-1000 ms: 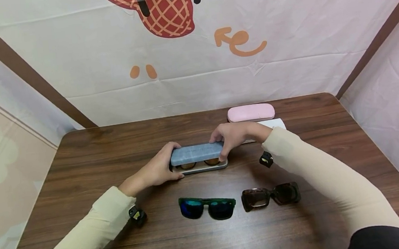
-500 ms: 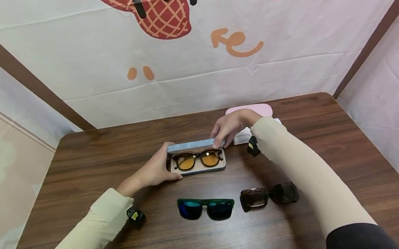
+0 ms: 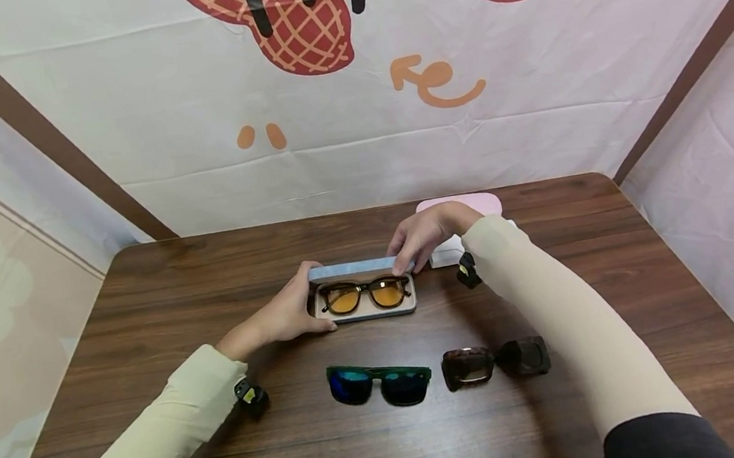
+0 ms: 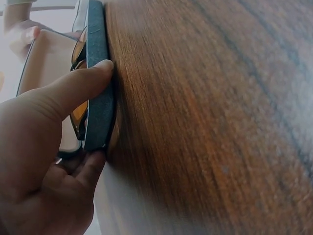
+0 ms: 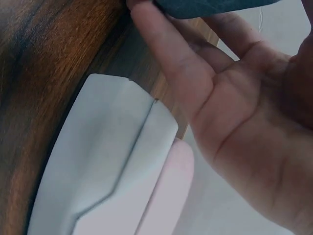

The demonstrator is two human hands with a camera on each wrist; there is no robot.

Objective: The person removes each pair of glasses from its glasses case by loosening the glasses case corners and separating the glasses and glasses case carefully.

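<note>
Lid (image 3: 351,268) swung up (opening step), right hand (image 3: 419,242) pinching it, left hand (image 3: 289,311) gripping case (image 3: 377,315); glasses (image 3: 351,298) likely needed lifting next.

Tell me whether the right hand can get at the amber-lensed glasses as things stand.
Probably yes, if it lets go: the right hand holds the raised lid at its right end, close by, and the amber-lensed glasses lie in the open case with nothing over them.

Pale cream sleeves (image 3: 136,444), black upper right sleeve (image 3: 662,443), black wrist cameras (image 3: 254,400).
</note>
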